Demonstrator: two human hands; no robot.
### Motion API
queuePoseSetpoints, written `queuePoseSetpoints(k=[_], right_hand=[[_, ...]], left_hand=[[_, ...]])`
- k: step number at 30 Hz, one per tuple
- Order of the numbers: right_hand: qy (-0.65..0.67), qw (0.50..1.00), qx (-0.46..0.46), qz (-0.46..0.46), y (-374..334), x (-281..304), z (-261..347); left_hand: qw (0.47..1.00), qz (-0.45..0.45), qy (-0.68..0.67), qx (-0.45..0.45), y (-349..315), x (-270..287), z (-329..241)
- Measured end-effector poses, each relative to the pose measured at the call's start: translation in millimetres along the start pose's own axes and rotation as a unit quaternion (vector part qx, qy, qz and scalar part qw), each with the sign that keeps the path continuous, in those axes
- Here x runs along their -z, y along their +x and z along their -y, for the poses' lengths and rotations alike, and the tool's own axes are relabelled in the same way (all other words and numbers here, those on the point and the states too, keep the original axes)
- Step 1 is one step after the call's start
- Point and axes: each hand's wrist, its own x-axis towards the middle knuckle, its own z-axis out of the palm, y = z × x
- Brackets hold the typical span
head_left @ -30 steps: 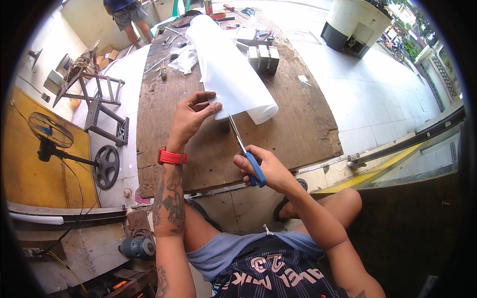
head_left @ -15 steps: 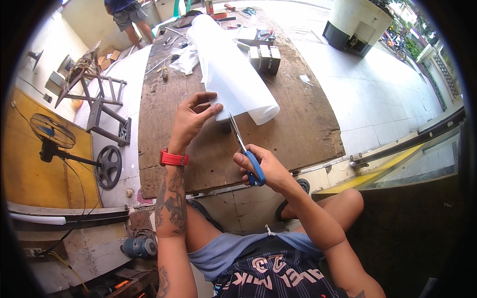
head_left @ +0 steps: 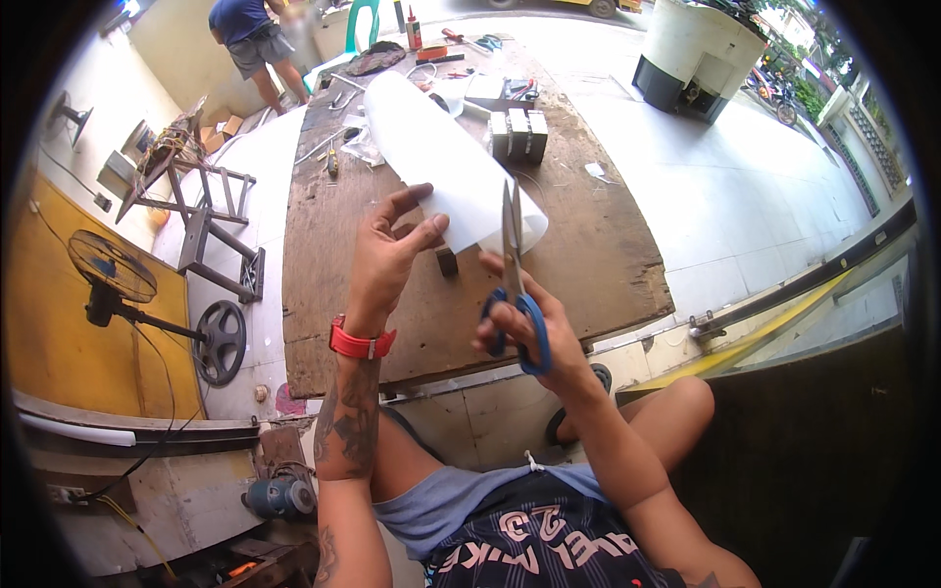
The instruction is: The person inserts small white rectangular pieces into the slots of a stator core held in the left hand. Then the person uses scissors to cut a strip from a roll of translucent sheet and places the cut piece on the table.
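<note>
A large sheet of white film [head_left: 441, 157], curled into a loose roll, lies lengthwise on the wooden table. My left hand [head_left: 387, 257], with a red watch on its wrist, pinches the sheet's near left edge between thumb and fingers. Blue-handled scissors [head_left: 512, 230] are in my right hand [head_left: 557, 343], fingers through the loops. Their blades point away from me and look slightly parted, in front of the sheet's near right end; whether they touch it I cannot tell. Below the sheet's near corner a small dark block [head_left: 447, 262] shows.
Bundled rectangular blocks [head_left: 520, 135] stand right of the sheet. A screwdriver [head_left: 333, 163] lies to its left. Several tools and a red bottle [head_left: 414, 31] lie and stand at the table's far end. A fan [head_left: 103, 279] stands left; another person [head_left: 257, 44] is at the far left.
The scissors have come off the sheet's near left corner and moved right, turning more upright. The sheet's near edge has shifted slightly, uncovering more of the dark block. My left hand keeps its pinch.
</note>
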Motion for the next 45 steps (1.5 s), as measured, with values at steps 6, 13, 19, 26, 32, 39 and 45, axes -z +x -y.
queuePoseSetpoints(k=[6, 13, 19, 26, 32, 39, 45], right_hand=[[0.036, 0.999, -0.015, -0.008, 43, -20, -5], [0.001, 0.998, -0.063, -0.03, -2, -3, -15], [-0.031, 0.995, -0.092, -0.012, -27, 1, -25], [-0.025, 0.994, -0.105, -0.003, -35, 4, -36], [-0.017, 0.994, -0.106, -0.007, -36, 2, -35], [-0.027, 0.998, -0.061, 0.009, 13, 2, -12], [-0.009, 0.999, -0.036, -0.006, 67, -2, -2]], left_hand=[[0.998, 0.008, 0.041, 0.041, -2, 7, -3], [0.994, -0.029, 0.103, 0.038, 111, 53, -15], [0.994, -0.054, 0.06, 0.067, 196, 91, -62], [0.994, -0.056, 0.064, 0.066, 203, 80, -74], [0.994, -0.068, 0.06, 0.057, 197, 79, -71], [0.995, 0.01, 0.02, 0.098, 120, 47, -31], [0.982, 0.106, 0.149, 0.047, 36, 20, 3]])
